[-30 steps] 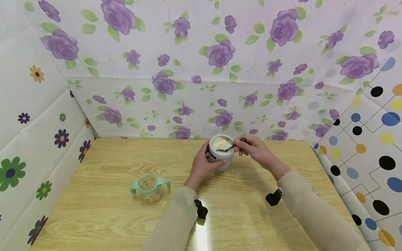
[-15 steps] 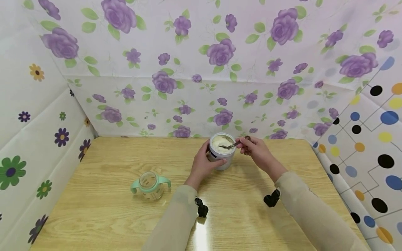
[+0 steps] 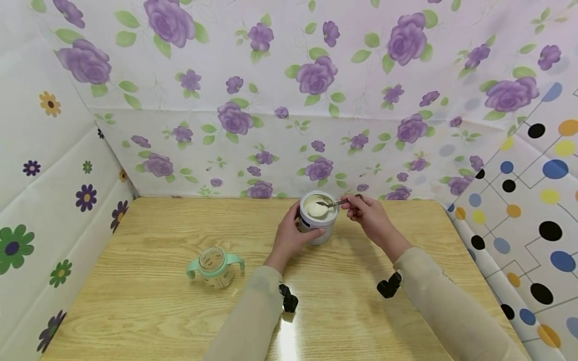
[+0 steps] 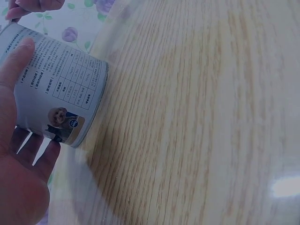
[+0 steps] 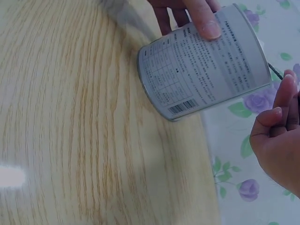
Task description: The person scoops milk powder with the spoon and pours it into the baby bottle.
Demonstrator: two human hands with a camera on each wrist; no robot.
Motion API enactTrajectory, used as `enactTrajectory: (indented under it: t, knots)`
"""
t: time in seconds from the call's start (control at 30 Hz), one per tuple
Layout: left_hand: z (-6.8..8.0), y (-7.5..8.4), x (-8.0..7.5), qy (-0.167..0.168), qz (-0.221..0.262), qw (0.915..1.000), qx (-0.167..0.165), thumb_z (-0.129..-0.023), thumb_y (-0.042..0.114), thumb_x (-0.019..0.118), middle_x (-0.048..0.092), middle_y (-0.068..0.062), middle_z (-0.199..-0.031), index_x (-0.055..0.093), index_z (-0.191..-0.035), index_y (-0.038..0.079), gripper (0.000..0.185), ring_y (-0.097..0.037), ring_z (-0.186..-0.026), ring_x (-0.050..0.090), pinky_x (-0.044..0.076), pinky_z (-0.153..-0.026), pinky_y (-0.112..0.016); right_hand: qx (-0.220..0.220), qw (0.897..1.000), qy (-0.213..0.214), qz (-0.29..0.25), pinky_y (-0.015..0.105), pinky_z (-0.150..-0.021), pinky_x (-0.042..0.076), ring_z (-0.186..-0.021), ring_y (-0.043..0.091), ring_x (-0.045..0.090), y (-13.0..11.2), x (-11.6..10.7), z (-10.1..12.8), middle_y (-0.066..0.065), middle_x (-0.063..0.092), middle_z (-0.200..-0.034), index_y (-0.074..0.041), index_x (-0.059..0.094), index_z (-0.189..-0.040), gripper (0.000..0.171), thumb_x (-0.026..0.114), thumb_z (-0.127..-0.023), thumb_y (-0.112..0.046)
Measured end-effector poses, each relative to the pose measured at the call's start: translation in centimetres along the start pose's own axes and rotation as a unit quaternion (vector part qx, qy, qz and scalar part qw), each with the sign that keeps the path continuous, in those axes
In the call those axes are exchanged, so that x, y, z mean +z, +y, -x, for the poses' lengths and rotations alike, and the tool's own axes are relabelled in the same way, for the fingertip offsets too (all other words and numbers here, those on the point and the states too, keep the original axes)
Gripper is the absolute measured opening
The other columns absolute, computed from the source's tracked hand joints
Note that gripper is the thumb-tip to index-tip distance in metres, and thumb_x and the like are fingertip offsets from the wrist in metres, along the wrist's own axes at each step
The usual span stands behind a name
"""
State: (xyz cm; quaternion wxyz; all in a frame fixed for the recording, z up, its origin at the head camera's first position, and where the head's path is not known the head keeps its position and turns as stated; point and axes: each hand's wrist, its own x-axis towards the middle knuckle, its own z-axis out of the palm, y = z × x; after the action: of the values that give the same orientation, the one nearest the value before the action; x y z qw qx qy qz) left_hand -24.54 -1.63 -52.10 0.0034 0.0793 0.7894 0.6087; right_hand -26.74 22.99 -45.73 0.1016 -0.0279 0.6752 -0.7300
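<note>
A light grey can (image 3: 322, 235) stands near the table's back edge, its top uncovered and pale powder (image 3: 317, 210) inside. My left hand (image 3: 289, 238) grips its left side, thumb across the front. In the left wrist view, the can's label (image 4: 61, 84) bears printed text, a table and a dog picture. From the right, my right hand (image 3: 369, 215) pinches the handle of a metal spoon (image 3: 336, 203), whose front end reaches over the rim into the can. Pale powder shows at that end. The right wrist view has only a short stretch of the spoon's handle (image 5: 275, 70).
To the left on the wooden table (image 3: 149, 311) stands a clear, lidless bottle (image 3: 218, 278) with a mint-green collar and two side handles. A floral cloth wall (image 3: 280, 150) rises right behind the table; patterned cloths flank both sides.
The spoon has shifted about in the powder and now lies flatter, with a pale mound at its end. My right hand has moved slightly right. The left hand and can stay put.
</note>
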Motion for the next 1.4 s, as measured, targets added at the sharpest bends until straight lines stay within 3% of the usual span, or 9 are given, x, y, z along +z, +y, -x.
enactTrajectory:
  t: [0.17, 0.33, 0.5, 0.73, 1.13, 1.4]
  knots:
    - [-0.1, -0.1, 0.0, 0.0, 0.003, 1.0, 0.005, -0.081, 0.033, 0.097, 0.053, 0.003, -0.159, 0.04, -0.165, 0.031, 0.101, -0.025, -0.146, 0.05, 0.044, -0.119, -0.05, -0.005, 0.999, 0.004, -0.032, 0.022, -0.072, 0.051, -0.081, 0.008, 0.061, -0.3, 0.0, 0.1, -0.007, 0.074, -0.098, 0.002, 0.064, -0.135, 0.042, 0.055, -0.113, -0.033]
    - [0.0, -0.1, 0.0, -0.002, 0.008, 0.9999, 0.006, -0.082, 0.033, 0.097, 0.052, 0.003, -0.16, 0.04, -0.165, 0.031, 0.101, -0.026, -0.147, 0.05, 0.045, -0.119, -0.051, -0.005, 0.997, 0.011, -0.071, 0.022, -0.074, 0.052, -0.083, 0.008, 0.064, 0.2, -0.3, 0.4, -0.006, 0.075, -0.099, 0.002, 0.064, -0.137, 0.044, 0.058, -0.112, -0.033]
    - [0.2, 0.0, 0.0, -0.003, 0.009, 1.0, 0.002, -0.082, 0.032, 0.097, 0.051, 0.003, -0.16, 0.039, -0.165, 0.031, 0.101, -0.027, -0.147, 0.05, 0.044, -0.119, -0.051, 0.013, 0.992, 0.019, -0.12, 0.023, -0.075, 0.055, -0.084, 0.01, 0.065, 1.3, -0.6, 0.8, -0.003, 0.076, -0.099, -0.011, 0.074, -0.121, 0.026, 0.06, -0.111, -0.03]
    - [0.2, 0.1, 0.0, -0.004, 0.01, 0.9999, 0.001, -0.082, 0.032, 0.097, 0.05, 0.003, -0.162, 0.038, -0.166, 0.031, 0.102, -0.029, -0.147, 0.05, 0.045, -0.118, -0.052, -0.005, 0.992, 0.021, -0.122, 0.022, -0.074, 0.054, -0.085, 0.009, 0.065, 1.7, -0.3, 1.1, -0.003, 0.076, -0.101, -0.012, 0.074, -0.122, 0.027, 0.06, -0.111, -0.032]
    - [0.2, 0.0, -0.1, -0.002, 0.004, 0.9999, 0.009, -0.082, 0.032, 0.097, 0.052, 0.003, -0.159, 0.039, -0.166, 0.029, 0.102, -0.024, -0.146, 0.05, 0.045, -0.119, -0.049, 0.008, 0.99, 0.017, -0.139, 0.021, -0.069, 0.05, -0.077, 0.008, 0.064, 1.7, 0.3, 1.1, -0.005, 0.079, -0.093, -0.014, 0.079, -0.111, 0.026, 0.057, -0.113, -0.027]
    - [0.0, -0.2, 0.0, -0.003, 0.005, 1.0, 0.007, -0.082, 0.033, 0.097, 0.052, 0.003, -0.16, 0.039, -0.166, 0.03, 0.102, -0.027, -0.146, 0.051, 0.046, -0.118, -0.049, 0.025, 0.988, 0.037, -0.15, 0.02, -0.07, 0.052, -0.076, 0.007, 0.063, 1.3, 0.6, 0.7, -0.005, 0.078, -0.09, -0.014, 0.08, -0.104, 0.03, 0.053, -0.115, -0.022]
